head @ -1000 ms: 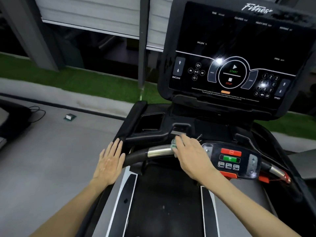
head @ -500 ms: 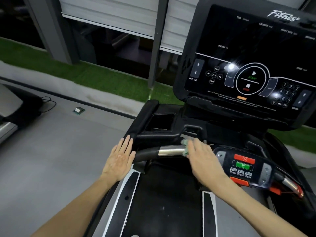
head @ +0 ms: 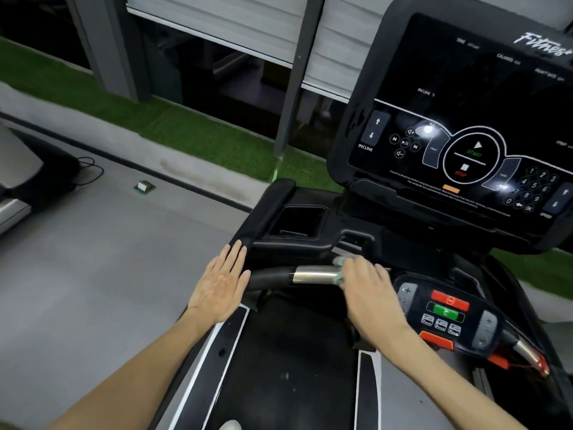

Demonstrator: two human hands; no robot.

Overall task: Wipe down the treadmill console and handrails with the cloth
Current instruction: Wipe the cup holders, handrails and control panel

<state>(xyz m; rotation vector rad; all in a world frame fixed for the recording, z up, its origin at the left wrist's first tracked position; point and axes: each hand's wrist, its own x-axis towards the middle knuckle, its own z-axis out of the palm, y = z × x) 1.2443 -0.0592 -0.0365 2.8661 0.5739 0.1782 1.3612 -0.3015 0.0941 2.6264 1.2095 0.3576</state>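
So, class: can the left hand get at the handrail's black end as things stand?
Probably yes: the left hand is open right beside the black end, nothing between them; the right hand and cloth sit further along.

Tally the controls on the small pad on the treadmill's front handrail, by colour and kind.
Red button: 1
Green button: 1
Orange bar: 1
Small grey keys: 3
Grey rocker pads: 2
Total: 8
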